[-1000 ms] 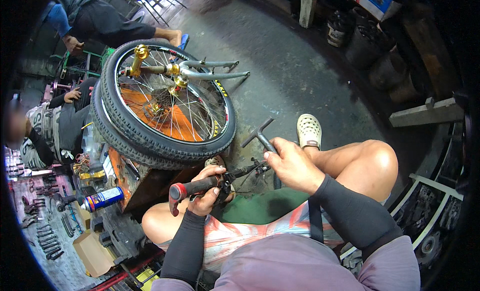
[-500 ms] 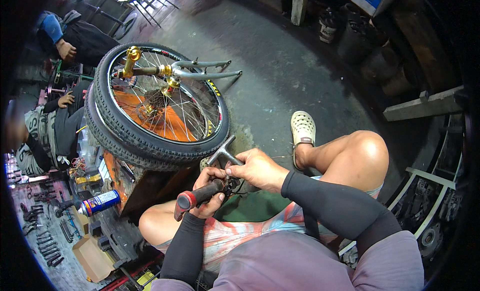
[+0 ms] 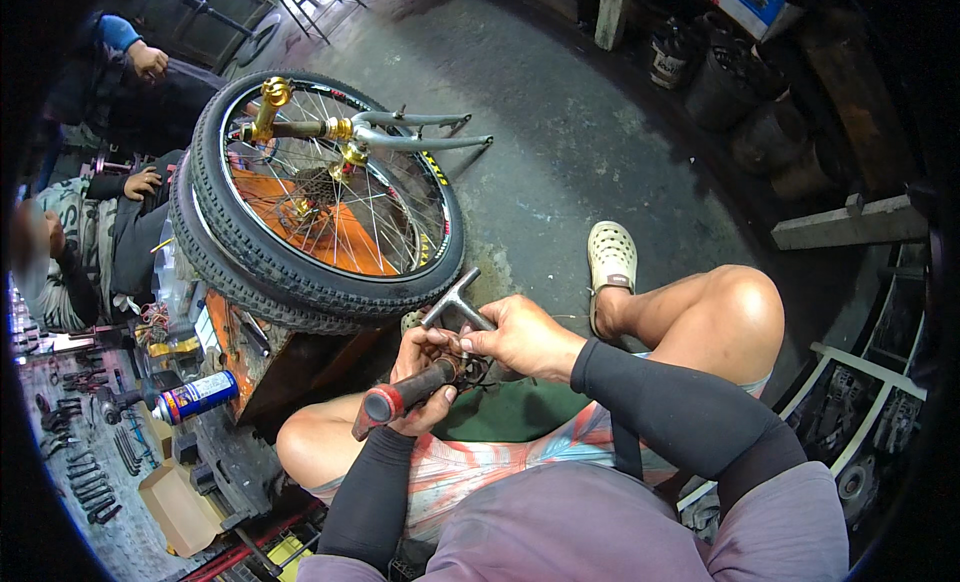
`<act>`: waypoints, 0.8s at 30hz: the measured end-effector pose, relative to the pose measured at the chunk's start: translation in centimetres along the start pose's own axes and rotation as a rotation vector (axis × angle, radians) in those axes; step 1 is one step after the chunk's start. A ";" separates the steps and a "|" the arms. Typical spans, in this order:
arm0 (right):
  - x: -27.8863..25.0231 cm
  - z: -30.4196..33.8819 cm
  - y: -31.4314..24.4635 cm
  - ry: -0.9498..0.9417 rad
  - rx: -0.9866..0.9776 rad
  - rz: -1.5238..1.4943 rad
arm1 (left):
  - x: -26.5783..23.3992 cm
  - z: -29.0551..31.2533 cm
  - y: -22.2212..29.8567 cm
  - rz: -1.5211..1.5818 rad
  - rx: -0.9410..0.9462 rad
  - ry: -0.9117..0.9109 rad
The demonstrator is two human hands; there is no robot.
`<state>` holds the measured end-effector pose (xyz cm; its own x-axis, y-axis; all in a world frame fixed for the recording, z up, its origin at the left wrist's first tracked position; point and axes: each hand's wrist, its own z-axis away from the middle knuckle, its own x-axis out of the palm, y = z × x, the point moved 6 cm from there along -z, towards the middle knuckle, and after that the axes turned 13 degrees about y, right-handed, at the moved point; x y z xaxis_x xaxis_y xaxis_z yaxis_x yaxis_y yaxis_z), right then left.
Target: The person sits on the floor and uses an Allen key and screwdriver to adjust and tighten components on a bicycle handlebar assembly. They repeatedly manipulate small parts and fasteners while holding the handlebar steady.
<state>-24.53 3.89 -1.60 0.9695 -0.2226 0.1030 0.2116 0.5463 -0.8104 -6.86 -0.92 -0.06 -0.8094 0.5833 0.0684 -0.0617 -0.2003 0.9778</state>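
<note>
Over my lap, my left hand (image 3: 412,356) is closed around a dark cylindrical handle with a red end (image 3: 405,397), its red end toward my body. My right hand (image 3: 532,337) is closed at the far end of that piece, its thumb and fingertips pressed against small dark metal parts there. A grey metal T-handle tool (image 3: 458,304) sticks up from between the two hands, its crossbar tilted and its lower end hidden by my fingers. My right fingers lie against its shaft.
Stacked bicycle wheels (image 3: 330,182) lie on a wooden stand at left, with a grey bicycle fork (image 3: 400,132) on top. A spray can (image 3: 197,396), spanners (image 3: 90,482) and an open cardboard box (image 3: 180,507) lie lower left. Another person (image 3: 90,242) sits far left.
The T-handle's crossbar has turned and shifted slightly right. Both hands stay closed at the same piece, the right one slightly shifted. The view has moved a little; a person's hand at upper left has risen.
</note>
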 end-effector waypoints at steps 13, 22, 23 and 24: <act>-1.2 -0.4 -1.3 0.158 -0.260 0.182 | -0.5 -0.6 -0.6 -0.021 -0.079 -0.075; -0.9 -0.3 -1.1 0.294 -0.461 0.241 | -1.6 -0.2 1.8 -0.184 0.101 -0.091; -1.7 -0.2 -1.3 0.289 -0.472 0.149 | -1.3 -0.7 1.1 -0.175 0.119 -0.103; -2.1 0.9 -2.7 0.300 -0.504 0.123 | -1.2 -1.3 0.9 -0.257 0.228 -0.120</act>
<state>-27.04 3.60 0.89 0.8904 -0.4399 -0.1171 -0.0563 0.1489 -0.9873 -6.73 -2.82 0.48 -0.7091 0.6829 -0.1757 -0.1110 0.1379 0.9842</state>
